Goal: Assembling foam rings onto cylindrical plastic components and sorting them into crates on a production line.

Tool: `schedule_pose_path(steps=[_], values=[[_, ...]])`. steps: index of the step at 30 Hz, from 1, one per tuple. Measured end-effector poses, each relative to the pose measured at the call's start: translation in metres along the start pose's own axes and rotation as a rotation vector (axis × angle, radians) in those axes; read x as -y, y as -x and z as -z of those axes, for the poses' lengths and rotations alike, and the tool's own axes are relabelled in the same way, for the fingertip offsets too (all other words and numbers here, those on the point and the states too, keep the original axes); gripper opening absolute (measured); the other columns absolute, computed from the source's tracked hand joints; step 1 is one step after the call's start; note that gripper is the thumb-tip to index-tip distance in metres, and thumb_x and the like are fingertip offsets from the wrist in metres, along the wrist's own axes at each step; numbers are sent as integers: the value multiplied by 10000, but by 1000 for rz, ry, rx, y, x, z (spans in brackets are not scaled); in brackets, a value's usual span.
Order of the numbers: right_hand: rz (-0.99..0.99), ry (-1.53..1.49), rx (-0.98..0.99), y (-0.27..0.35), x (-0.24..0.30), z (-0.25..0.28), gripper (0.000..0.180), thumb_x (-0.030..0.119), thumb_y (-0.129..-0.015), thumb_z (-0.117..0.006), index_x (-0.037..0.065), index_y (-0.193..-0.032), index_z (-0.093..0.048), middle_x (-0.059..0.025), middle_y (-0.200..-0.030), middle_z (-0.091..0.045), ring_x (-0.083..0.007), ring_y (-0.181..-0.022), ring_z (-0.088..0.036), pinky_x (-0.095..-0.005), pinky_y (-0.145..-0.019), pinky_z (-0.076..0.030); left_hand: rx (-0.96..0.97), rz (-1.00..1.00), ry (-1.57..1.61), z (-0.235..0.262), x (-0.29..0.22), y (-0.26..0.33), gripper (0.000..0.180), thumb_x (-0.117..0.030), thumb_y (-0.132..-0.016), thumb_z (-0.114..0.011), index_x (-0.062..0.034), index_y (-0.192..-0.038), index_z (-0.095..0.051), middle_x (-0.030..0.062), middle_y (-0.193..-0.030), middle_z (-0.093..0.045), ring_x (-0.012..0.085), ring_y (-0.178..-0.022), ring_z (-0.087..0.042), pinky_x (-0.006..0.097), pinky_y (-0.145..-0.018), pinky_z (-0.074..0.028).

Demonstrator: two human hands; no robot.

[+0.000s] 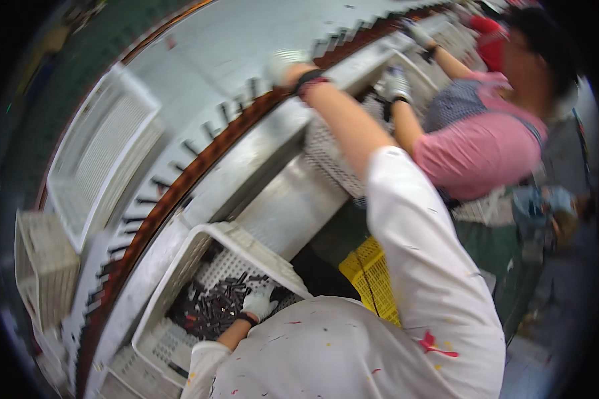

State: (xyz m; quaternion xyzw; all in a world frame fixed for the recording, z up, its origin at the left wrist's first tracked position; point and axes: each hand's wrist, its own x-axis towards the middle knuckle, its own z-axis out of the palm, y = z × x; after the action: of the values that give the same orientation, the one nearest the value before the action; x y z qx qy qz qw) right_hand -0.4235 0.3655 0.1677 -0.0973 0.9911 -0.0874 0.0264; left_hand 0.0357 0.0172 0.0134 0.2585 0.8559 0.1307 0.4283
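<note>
My left hand [260,303], in a pale work glove with a dark band at the wrist, is down in a white plastic basket [154,311]. It touches a heap of small dark, narrow pieces [218,299]; its fingers are too unclear to read. My right hand [290,66], also gloved, reaches far forward to a curved brown rail [180,179]. Motion smears it, so its fingers and anything in them cannot be made out. Dark upright pieces [154,201] stand in a row along the rail's far side.
A co-worker in a pink top [482,149] works on the right with gloved hands over another perforated basket [333,156]. A yellow crate [369,276] sits below my right arm. Beyond the rail are a white slatted tray [106,143] and a beige crate [46,266].
</note>
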Motion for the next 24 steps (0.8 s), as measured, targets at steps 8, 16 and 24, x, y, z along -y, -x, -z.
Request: schedule_pose_path(steps=[8,16,24], values=[[-219,-361,-375,60,90,-5,386,317,-855,-500,88,-1158,-568,-192,-978,-654,-369,-917,-623,-452,-794,-485,64,84,603,-74,100,-7,447,-219,-815,-646,-25,-1200,-529,179,-1042,-621,280,-990,-599,362,-844,-481],[207,-788,-317,239,189,-40,179,196,-878,-521,37,-858,-600,-233,-759,-593,-384,-691,-602,-440,-607,-493,-104,210,850,50,17,18,181,-109,-855,-622,3,-997,-612,43,-801,-628,125,-632,-581,248,-527,-475],[357,-880,192,304,265,-54,372,259,-883,-549,-14,-1135,-568,-250,-1060,-603,-362,-1017,-577,-386,-883,-457,-484,-117,1157,146,12,75,206,-286,-842,-676,-91,-836,-609,-39,-675,-560,44,-521,-458,207,-441,-342]])
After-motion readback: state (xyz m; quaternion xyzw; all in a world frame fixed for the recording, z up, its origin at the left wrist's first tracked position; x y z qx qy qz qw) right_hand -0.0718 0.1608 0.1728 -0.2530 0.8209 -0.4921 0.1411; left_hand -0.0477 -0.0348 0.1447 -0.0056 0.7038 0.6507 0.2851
